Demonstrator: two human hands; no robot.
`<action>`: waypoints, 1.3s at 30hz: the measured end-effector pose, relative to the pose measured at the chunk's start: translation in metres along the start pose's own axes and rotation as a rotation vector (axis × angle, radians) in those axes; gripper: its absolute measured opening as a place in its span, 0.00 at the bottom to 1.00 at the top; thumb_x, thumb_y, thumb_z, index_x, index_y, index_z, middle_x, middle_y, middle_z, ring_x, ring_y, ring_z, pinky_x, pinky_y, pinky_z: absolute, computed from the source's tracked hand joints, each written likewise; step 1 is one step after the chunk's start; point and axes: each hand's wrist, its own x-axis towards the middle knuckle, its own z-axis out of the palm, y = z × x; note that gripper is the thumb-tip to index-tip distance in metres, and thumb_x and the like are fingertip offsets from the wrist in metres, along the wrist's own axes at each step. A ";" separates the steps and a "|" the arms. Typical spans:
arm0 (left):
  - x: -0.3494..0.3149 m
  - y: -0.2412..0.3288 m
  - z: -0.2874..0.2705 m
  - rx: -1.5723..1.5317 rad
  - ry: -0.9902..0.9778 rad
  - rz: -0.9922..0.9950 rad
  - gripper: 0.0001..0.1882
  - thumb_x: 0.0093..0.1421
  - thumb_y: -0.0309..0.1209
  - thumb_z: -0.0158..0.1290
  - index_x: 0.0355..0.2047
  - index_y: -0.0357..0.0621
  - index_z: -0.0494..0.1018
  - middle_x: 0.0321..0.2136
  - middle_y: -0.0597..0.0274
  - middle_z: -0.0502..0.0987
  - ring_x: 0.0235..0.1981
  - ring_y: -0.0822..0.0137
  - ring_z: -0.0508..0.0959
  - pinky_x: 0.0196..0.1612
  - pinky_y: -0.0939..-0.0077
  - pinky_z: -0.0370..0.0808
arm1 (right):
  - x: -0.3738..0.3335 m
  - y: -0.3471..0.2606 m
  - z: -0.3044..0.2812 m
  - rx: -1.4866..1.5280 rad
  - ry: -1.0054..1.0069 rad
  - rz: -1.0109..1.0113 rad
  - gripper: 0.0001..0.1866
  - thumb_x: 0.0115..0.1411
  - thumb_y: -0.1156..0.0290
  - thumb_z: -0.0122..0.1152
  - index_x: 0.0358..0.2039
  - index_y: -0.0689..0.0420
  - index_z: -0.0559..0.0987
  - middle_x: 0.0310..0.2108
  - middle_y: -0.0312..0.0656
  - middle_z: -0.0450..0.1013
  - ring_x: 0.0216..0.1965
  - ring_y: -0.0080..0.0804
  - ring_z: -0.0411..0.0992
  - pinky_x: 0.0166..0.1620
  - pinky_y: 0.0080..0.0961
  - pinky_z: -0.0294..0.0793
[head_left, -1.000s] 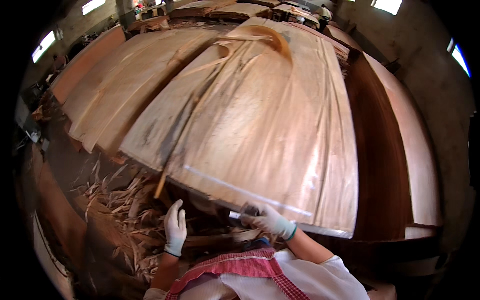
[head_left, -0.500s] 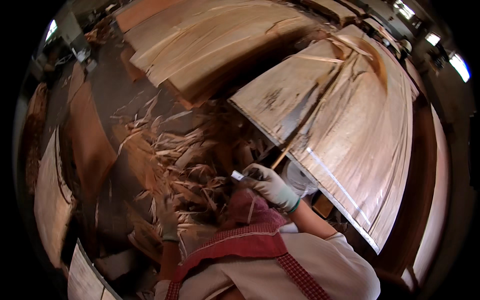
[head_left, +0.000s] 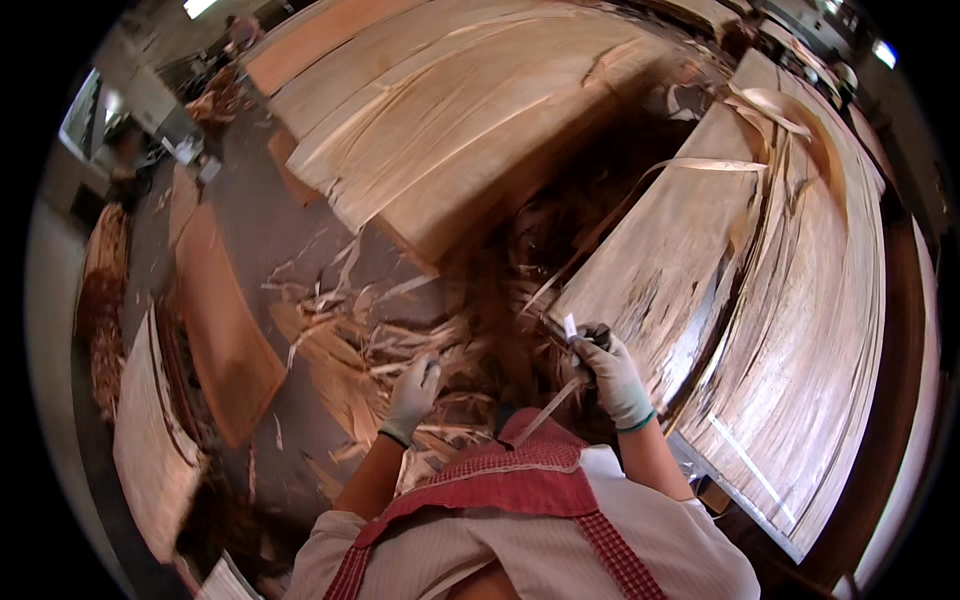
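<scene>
In my right hand point(head_left: 612, 375), gloved with dark fingertips, is a small white-ended object point(head_left: 570, 326) poking out past the closed fingers. I cannot make out its full shape. A pale narrow strip point(head_left: 550, 412) runs from below that hand toward my red checked apron point(head_left: 480, 497). My left hand point(head_left: 412, 398), also gloved, is held over the scrap pile with its fingers curled; what they hold, if anything, is hidden. Close by on the right lies a stack of wood veneer sheets point(head_left: 800, 330), split and wrinkled, with a white tape line point(head_left: 750, 465) near its front edge.
Another large veneer stack point(head_left: 450, 130) lies ahead. Torn veneer scraps point(head_left: 345, 345) litter the floor before me. Reddish sheets point(head_left: 225, 325) and a pale stack point(head_left: 155, 440) stand at the left. A dark gap point(head_left: 580, 200) separates the two large stacks.
My left hand has risen and come forward over the scraps. The white-ended object now points upward in my right hand. The view has shifted, moving the stacks within the picture.
</scene>
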 end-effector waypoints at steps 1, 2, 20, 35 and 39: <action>0.022 -0.001 0.000 0.023 -0.054 0.015 0.16 0.66 0.34 0.45 0.47 0.36 0.70 0.39 0.43 0.77 0.43 0.48 0.77 0.45 0.64 0.72 | 0.018 -0.004 -0.001 -0.026 0.003 -0.021 0.07 0.64 0.69 0.56 0.40 0.58 0.74 0.24 0.31 0.70 0.19 0.16 0.62 0.22 0.14 0.57; 0.045 -0.001 -0.002 0.004 -0.099 -0.012 0.15 0.65 0.34 0.45 0.45 0.35 0.71 0.38 0.42 0.76 0.42 0.48 0.77 0.44 0.63 0.71 | 0.032 -0.010 0.000 -0.007 0.021 -0.034 0.07 0.64 0.69 0.56 0.40 0.58 0.74 0.24 0.31 0.70 0.19 0.16 0.63 0.23 0.14 0.58; 0.558 -0.077 0.061 0.084 -0.677 0.324 0.17 0.64 0.34 0.48 0.49 0.37 0.72 0.44 0.43 0.77 0.47 0.50 0.77 0.51 0.63 0.73 | 0.249 -0.087 -0.011 0.323 0.824 -0.215 0.06 0.64 0.68 0.58 0.38 0.55 0.74 0.22 0.32 0.71 0.16 0.16 0.61 0.19 0.15 0.59; 0.873 0.149 0.274 -0.132 -0.856 0.598 0.16 0.64 0.33 0.50 0.49 0.38 0.72 0.43 0.46 0.79 0.46 0.54 0.79 0.50 0.65 0.74 | 0.457 -0.253 -0.153 0.283 0.971 -0.261 0.07 0.64 0.66 0.59 0.38 0.54 0.73 0.24 0.31 0.70 0.18 0.14 0.62 0.20 0.14 0.60; 0.974 0.205 0.327 -0.041 -0.730 0.794 0.14 0.63 0.32 0.50 0.47 0.38 0.73 0.43 0.46 0.78 0.47 0.50 0.77 0.52 0.61 0.72 | 0.542 -0.334 -0.216 0.317 0.804 -0.320 0.07 0.64 0.66 0.59 0.37 0.54 0.73 0.23 0.31 0.70 0.16 0.14 0.60 0.18 0.14 0.59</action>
